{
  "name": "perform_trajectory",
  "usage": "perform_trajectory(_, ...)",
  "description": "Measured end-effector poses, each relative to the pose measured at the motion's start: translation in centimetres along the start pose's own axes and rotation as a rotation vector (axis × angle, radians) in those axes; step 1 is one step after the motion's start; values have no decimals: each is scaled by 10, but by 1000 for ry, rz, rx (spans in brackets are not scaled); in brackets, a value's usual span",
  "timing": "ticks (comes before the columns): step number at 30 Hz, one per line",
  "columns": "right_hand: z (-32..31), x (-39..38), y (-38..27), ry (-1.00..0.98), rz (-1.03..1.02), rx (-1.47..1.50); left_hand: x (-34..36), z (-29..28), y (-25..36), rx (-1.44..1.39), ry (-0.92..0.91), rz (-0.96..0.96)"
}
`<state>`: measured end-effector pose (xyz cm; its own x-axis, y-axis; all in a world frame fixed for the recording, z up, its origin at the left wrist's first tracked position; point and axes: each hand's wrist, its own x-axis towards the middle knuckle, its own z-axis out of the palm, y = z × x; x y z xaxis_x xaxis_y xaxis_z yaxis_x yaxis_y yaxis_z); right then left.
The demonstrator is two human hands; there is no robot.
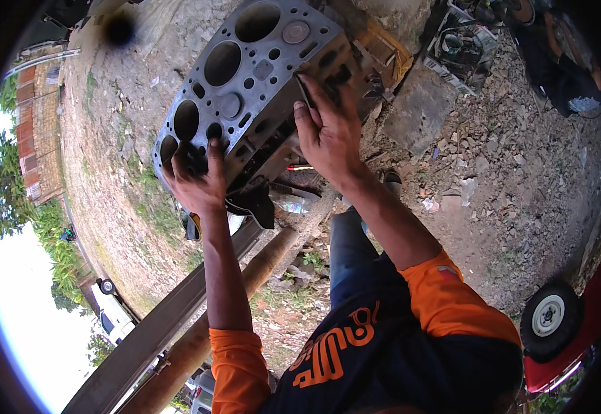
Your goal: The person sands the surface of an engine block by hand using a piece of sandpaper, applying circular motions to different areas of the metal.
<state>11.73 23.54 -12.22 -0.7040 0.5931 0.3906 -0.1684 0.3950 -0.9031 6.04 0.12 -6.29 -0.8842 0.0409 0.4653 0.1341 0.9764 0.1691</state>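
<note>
A grey metal engine block [270, 69] with large round bores and smaller holes fills the upper middle, set at a slant. My left hand [193, 178] is on its lower-left end, fingers curled into the openings beside a bore, thumb at a smaller hole. My right hand [328, 138] is at the block's right edge, fingers bent around a thin dark flat piece [304, 90] lying along that edge; what it is, I cannot make out. Under the block are dark metal parts [252, 205] and a clear plastic bottle [293, 203].
A steel beam [124, 331] and rusty pipe [269, 255] run diagonally below. A person in dark clothes [559, 86] is at upper right, near scrap metal [462, 48]. A red vehicle [590, 290] with a wheel [549, 319] is at lower right, a white vehicle [111, 317] at lower left.
</note>
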Motion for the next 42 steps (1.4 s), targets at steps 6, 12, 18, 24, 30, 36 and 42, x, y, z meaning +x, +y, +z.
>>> perform_trajectory(6,3,-1,6,0,-20,-34,3,0,2,-14,5,3)
perform_trajectory(12,-3,-2,0,-27,0,-111,3,0,1,3,4,13)
perform_trajectory(18,-15,1,-6,-96,17,-148,2,-1,3,-6,-16,-20)
perform_trajectory(24,-28,9,17,-14,27,127,0,-1,0,8,23,36)
perform_trajectory(30,-31,23,12,-132,18,103,2,-4,4,-29,-8,8)
perform_trajectory(36,-25,30,2,-85,102,126,2,-4,6,8,-20,3)
perform_trajectory(42,-14,29,8,63,-48,-115,4,-5,6,6,-45,11)
